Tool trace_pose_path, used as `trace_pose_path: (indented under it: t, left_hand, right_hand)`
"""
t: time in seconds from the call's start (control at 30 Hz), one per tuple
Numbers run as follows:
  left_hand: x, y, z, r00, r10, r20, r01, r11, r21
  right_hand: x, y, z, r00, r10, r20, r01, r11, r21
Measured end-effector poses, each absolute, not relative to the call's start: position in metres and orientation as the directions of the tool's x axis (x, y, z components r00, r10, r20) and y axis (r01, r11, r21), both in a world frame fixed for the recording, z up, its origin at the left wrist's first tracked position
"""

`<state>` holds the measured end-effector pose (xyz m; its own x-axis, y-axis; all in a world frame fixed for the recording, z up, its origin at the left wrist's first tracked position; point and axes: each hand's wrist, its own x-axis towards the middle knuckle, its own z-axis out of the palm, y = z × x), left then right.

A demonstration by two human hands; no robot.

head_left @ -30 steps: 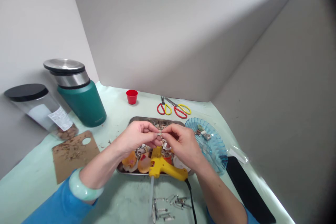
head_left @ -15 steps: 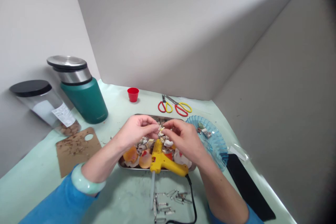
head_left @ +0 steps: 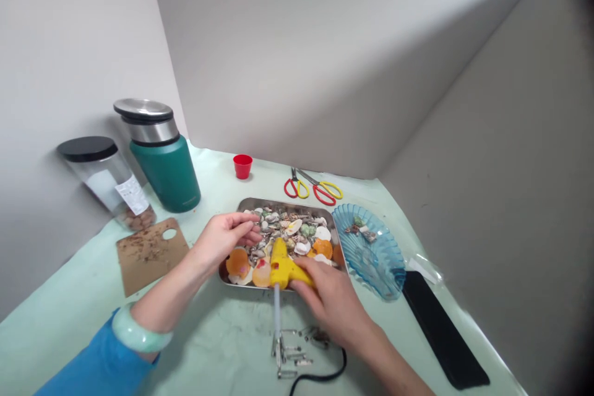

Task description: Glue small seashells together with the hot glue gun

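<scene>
A yellow glue gun (head_left: 279, 265) lies over the front of a metal tray (head_left: 342, 247) filled with shells (head_left: 293, 226). My right hand (head_left: 327, 292) is wrapped round the gun's handle, and a clear glue stick sticks out of its rear toward me. Over the left side of the tray is my left hand (head_left: 228, 236), thumb and fingers brought together; whatever sits between the fingertips is too small to make out. Several metal pins (head_left: 290, 354) lie on the table below the gun, beside its black cord (head_left: 320, 377).
Right of the tray sits a blue scalloped plate (head_left: 380, 263) with small pieces, beside a black strip (head_left: 443, 328). Two scissors (head_left: 325, 193) and a red cup (head_left: 242, 167) stand behind. At left are a green bottle (head_left: 167, 173), a jar (head_left: 109, 182) and a brown board (head_left: 148, 260).
My hands have moved apart. The right one came down and took hold of the glue gun's handle, while the left one moved slightly left. The view has shifted a little.
</scene>
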<state>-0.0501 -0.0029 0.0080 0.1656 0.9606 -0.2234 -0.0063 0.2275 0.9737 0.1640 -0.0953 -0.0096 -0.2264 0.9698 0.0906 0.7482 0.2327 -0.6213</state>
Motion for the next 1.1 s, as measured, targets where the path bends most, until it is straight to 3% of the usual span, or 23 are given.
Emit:
trace_pose_path:
  t: [0.13, 0.2, 0.3, 0.47, 0.6, 0.77, 0.87, 0.97, 1.1]
  left_hand:
    - [-0.053, -0.007, -0.002, 0.124, 0.969, -0.213, 0.034, 0.21, 0.977]
    - [-0.054, -0.009, -0.004, 0.136, 0.973, -0.188, 0.055, 0.182, 0.982]
    - [-0.055, -0.011, -0.007, 0.169, 0.975, -0.147, 0.134, 0.125, 0.983]
    - [-0.056, -0.014, -0.015, 0.269, 0.963, -0.037, 0.324, -0.055, 0.944]
    - [-0.053, -0.013, -0.018, 0.391, 0.92, 0.038, 0.504, -0.249, 0.827]
    - [-0.041, -0.004, -0.012, 0.551, 0.82, 0.152, 0.558, -0.498, 0.664]
    - [-0.027, -0.003, -0.008, 0.737, 0.67, 0.088, 0.489, -0.618, 0.615]
    - [-0.013, -0.005, -0.008, 0.873, 0.483, -0.066, 0.431, -0.702, 0.567]
    - [-0.01, 0.001, -0.018, 0.75, 0.657, -0.073, 0.649, -0.711, 0.271]
  right_hand:
    - [0.181, -0.087, -0.013, -0.037, 0.993, 0.116, 0.243, 0.122, -0.962]
    - [0.189, -0.084, -0.012, 0.002, 0.997, 0.077, 0.026, 0.077, -0.997]
    - [0.193, -0.082, -0.01, 0.024, 0.999, 0.049, -0.133, 0.052, -0.99]
    - [0.192, -0.079, -0.018, 0.103, 0.992, 0.079, -0.227, 0.101, -0.969]
    - [0.192, -0.077, -0.028, 0.176, 0.981, 0.075, -0.261, 0.12, -0.958]
    - [0.192, -0.078, -0.033, 0.218, 0.973, 0.076, -0.219, 0.125, -0.968]
    - [0.193, -0.079, -0.035, 0.207, 0.975, 0.085, -0.151, 0.118, -0.982]
    - [0.193, -0.079, -0.039, 0.207, 0.975, 0.083, -0.137, 0.113, -0.984]
    - [0.195, -0.078, -0.041, 0.213, 0.974, 0.077, -0.163, 0.113, -0.98]
